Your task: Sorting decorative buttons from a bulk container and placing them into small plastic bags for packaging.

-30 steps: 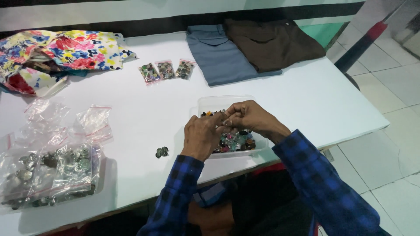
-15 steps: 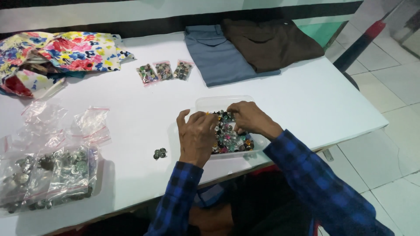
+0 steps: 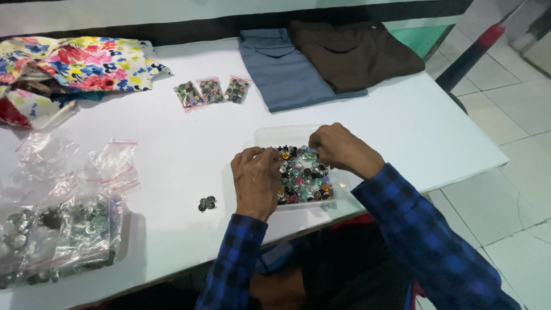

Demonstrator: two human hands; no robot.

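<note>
**Hands apart over the button tray**

Spread slightly wider than half a second ago. Left hand (image 3: 256, 181) resting on near-left rim of clear tray (image 3: 270, 135), fingers curled, grip unclear. Right hand (image 3: 338, 148) pinching among colourful buttons (image 3: 301, 178). Sorting step, seemingly; calls next for fine fingertip picking. Loose buttons (image 3: 206, 203) left on desk (image 3: 402, 126).

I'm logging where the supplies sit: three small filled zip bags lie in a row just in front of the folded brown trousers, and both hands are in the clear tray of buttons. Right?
Not quite. In the head view the three small zip bags lie in front of the floral fabric, left of the folded grey trousers, not by the brown trousers. The left hand and right hand are indeed in the clear tray of buttons.
</note>
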